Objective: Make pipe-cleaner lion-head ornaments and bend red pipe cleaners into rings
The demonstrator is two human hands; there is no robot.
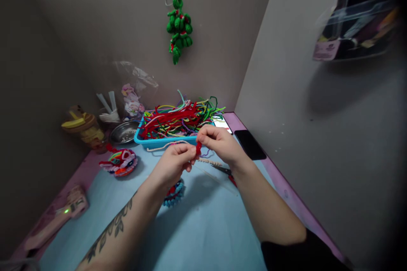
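Observation:
My left hand [173, 163] and my right hand [219, 144] meet over the light blue table [203, 228], both pinched closed on a small red pipe-cleaner piece [198, 148] held between them. A cream pipe cleaner [165, 145] trails to the left from my left hand's fingers. Just behind the hands stands a blue tray [152, 140] heaped with pipe cleaners [178, 118] of many colours. A blue and red pipe-cleaner piece [174, 194] lies under my left wrist. Scissors with a red handle [224, 171] lie under my right wrist.
A red, white and green pipe-cleaner flower [120, 162] lies at the left. A pink glue gun [60, 216] with a green light rests at the near left. A metal bowl [123, 132], a black phone [250, 144] and a hanging green ornament [178, 27] are nearby.

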